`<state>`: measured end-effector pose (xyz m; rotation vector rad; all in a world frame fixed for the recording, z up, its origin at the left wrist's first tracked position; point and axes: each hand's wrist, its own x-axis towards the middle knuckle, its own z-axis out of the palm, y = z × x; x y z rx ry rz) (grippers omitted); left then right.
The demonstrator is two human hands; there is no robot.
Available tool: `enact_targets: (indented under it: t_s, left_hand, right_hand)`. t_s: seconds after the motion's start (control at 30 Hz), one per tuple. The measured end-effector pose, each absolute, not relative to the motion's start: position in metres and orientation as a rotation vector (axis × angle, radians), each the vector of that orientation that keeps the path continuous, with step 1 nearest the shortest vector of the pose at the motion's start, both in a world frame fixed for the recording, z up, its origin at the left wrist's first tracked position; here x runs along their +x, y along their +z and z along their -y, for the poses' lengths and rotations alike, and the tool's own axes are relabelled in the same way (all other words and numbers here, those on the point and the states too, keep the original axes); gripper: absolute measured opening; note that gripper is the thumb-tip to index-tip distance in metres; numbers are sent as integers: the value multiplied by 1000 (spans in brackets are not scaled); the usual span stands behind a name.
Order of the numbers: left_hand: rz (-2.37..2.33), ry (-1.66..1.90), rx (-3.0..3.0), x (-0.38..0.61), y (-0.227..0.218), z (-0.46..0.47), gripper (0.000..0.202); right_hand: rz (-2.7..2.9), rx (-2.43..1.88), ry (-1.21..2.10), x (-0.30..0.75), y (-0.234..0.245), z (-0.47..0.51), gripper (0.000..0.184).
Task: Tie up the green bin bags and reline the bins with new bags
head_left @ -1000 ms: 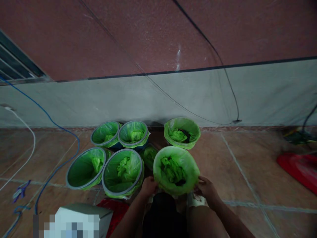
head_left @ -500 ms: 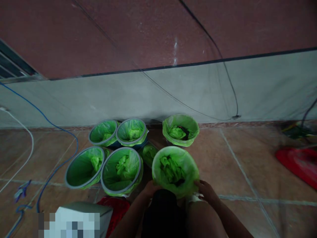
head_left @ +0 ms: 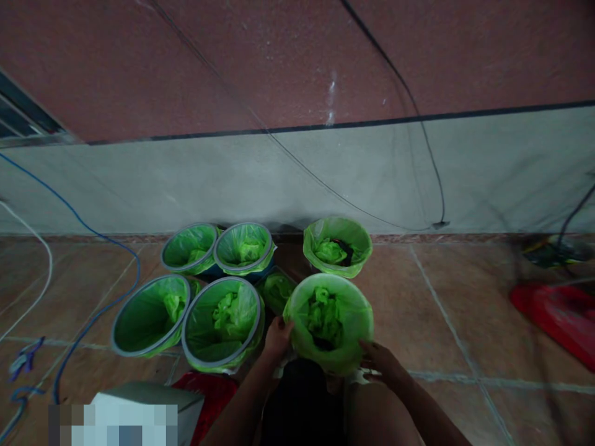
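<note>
Foreground: left hand (head_left: 277,341) and right hand (head_left: 379,360) at opposite sides of a bin (head_left: 357,322), in front of the person's knees. Right fingers partly spread; whether either hand is clamped on the liner cannot be told. Left: four rimmed bins (head_left: 201,319). Behind: another bin (head_left: 356,232), near the wall (head_left: 232,179).

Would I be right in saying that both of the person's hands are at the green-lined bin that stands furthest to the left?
Not quite: the head view shows the left hand and the right hand at the green-lined bin in the front right of the group, rather than furthest left.
</note>
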<state>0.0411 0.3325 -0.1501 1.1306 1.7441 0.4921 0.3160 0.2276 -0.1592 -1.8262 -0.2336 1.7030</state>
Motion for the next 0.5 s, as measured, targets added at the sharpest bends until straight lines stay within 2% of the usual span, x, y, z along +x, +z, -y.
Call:
enact_targets:
  t_s: [0.2,0.4,0.5]
  left_hand:
    - [-1398,292,863,47,-143,-311,16]
    - [-1516,247,999,42,-141,-317,23]
    - [-1487,312,918,43,-139,-321,24]
  right_hand:
    - [193,-1690,1599,320,-167,-231,40]
    - [189,-1776,1431,317,-174,-226,24]
    - [173,-1808,1327,321,-154,-239,27]
